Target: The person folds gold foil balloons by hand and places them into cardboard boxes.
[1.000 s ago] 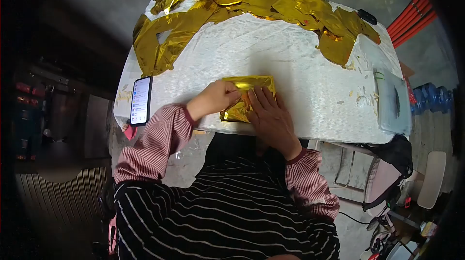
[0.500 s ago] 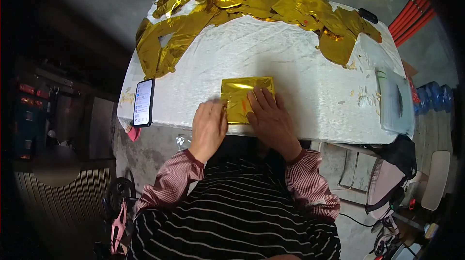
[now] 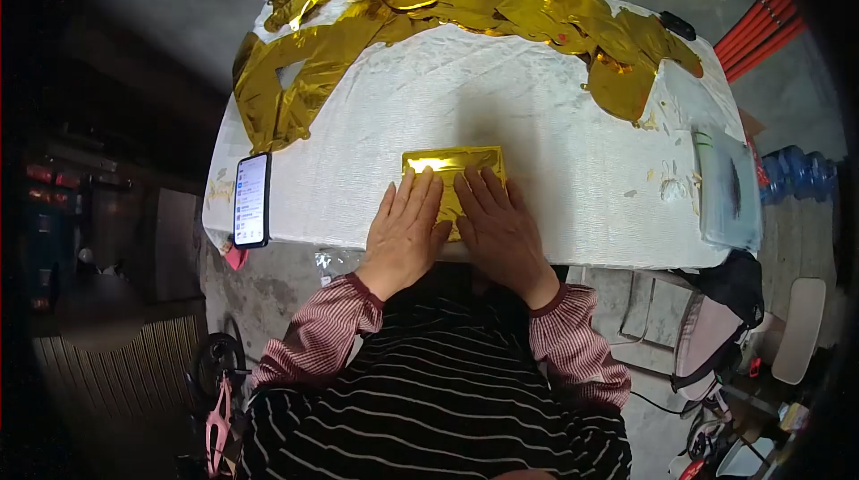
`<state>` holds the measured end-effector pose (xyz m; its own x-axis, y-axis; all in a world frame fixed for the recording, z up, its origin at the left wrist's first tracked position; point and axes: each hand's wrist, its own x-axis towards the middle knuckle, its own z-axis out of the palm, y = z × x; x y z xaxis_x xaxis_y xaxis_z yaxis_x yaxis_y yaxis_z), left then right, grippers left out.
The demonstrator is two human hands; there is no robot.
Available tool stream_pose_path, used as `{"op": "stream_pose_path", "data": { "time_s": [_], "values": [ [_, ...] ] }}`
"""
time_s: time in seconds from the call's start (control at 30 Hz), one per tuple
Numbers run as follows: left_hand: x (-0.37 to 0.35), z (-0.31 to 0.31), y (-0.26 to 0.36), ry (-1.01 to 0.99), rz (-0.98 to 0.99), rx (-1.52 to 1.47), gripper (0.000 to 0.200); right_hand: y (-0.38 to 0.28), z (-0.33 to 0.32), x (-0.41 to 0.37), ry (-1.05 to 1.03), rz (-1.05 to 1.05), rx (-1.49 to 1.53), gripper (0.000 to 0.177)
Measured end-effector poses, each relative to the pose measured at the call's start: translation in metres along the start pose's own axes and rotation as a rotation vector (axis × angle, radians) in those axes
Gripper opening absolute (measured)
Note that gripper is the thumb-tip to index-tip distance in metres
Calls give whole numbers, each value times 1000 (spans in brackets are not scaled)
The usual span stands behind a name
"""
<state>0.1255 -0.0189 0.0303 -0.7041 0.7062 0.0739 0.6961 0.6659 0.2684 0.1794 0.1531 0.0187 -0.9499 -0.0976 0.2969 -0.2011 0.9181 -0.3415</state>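
Note:
A folded square of shiny gold foil (image 3: 455,160) lies flat on the white-covered table (image 3: 340,180) near its front edge. Across the left part of the square rests my left hand (image 3: 407,222), its fingers stretched out and flat. My right hand (image 3: 495,219) lies flat over the right part, fingers extended. Between the two hands a strip of the foil shows, and the far edge is uncovered. Neither hand grips anything. The lower corners of the square are hidden under the palms.
Gold foil pieces (image 3: 555,10) lie in an arc along the table's far side. A lit phone (image 3: 252,200) lies at the left edge. Clear plastic bags (image 3: 727,189) are on the right, and a black object (image 3: 677,25) sits at the far right corner. A chair (image 3: 698,337) stands right.
My left hand has moved from the square's left edge onto its top, fingers now flat. My right hand stays on the foil. The whole view has shifted slightly.

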Motion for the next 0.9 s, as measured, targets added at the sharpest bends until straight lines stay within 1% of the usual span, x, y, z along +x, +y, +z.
{"op": "stream_pose_path", "data": {
  "time_s": [0.07,0.1,0.13,0.17,0.2,0.23,0.3,0.37,0.43,0.5,0.57,0.6,0.67,0.7,0.77,0.9],
  "values": [
    [1,3,-1,21,-12,-29,62,-5,-8,5,4,0,-20,47],
    [1,3,-2,24,-6,-39,62,-15,-16,11,4,-31,34,47],
    [0,0,-4,-17,20,3,63,-25,-18,17,5,-56,92,47],
    [-2,-1,-6,-64,50,42,64,-35,-12,20,-22,-145,74,49],
    [-3,16,-16,-65,33,-28,68,-42,-5,23,-49,-233,56,50],
    [-4,18,-17,-71,47,-34,68,-45,2,24,-49,-218,49,50],
    [-6,20,-18,-20,36,104,68,-42,21,22,23,-73,296,54],
    [-5,11,-13,-37,33,57,68,-33,17,19,15,-69,259,56],
    [0,5,-8,-51,39,8,68,-25,5,15,-91,34,191,58],
    [3,2,-3,-65,-26,25,66,-13,7,4,-84,31,150,59],
    [5,3,-1,-40,-29,23,64,1,1,-3,-111,-46,-91,60],
    [4,3,-1,-26,-31,18,63,4,-3,-5,-108,-56,-95,60],
    [3,3,-1,-23,-32,11,62,5,-11,-8,-90,74,-33,60],
    [4,3,-1,-27,-26,7,62,5,-12,-7,-87,70,-41,60],
    [6,0,1,11,-22,-19,62,7,-12,-2,49,117,-39,60],
    [4,-2,1,88,-13,2,60,8,-7,26,126,120,30,56]
  ]
}}
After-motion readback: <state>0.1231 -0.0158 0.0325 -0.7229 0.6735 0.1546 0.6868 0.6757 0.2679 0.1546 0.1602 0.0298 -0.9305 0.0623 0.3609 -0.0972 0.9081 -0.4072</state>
